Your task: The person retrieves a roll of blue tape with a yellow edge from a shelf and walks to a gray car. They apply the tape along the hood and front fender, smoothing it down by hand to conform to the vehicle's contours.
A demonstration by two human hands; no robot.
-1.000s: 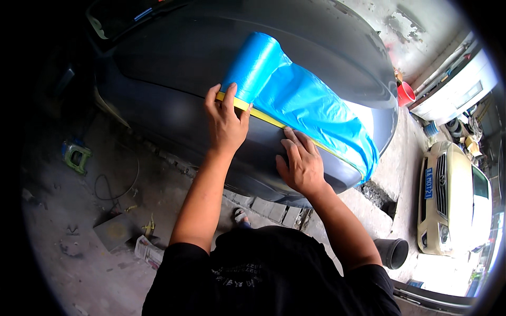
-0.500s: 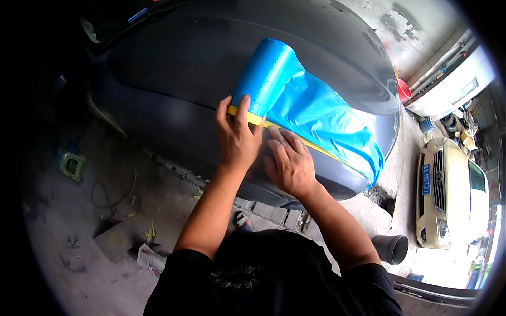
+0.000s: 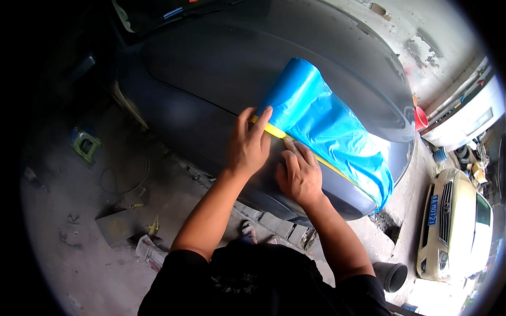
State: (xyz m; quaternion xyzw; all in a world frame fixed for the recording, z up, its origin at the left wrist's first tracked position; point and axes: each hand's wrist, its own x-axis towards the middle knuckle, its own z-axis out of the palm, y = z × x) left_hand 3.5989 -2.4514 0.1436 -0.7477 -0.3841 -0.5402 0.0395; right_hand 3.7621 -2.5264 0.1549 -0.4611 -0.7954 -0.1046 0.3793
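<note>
A roll of blue masking film [image 3: 290, 89] with yellow tape along its lower edge rests over the dark grey car's [image 3: 200, 68] bonnet and wing. My left hand [image 3: 247, 147] grips the roll's taped end, its fingers reaching over the tape and the roll. From there the unrolled blue film [image 3: 342, 131] hangs creased towards the car's front corner. The yellow tape [image 3: 340, 171] runs along the wing below that film. Just right of the left hand, my right hand [image 3: 301, 176] lays its foremost fingertips on the tape; its other fingers are bent and it holds nothing.
A black bucket [image 3: 391, 276] lies on the floor at my right. A cream car [image 3: 448, 226] and a red bucket [image 3: 420, 118] are further right. On the floor at left are a green-framed object [image 3: 86, 145], a loop of cable and a folded newspaper [image 3: 151, 252].
The whole view has shifted, so car, roll and hands sit lower and further right in the picture. Against the car, both hands and the roll stay nearly in place.
</note>
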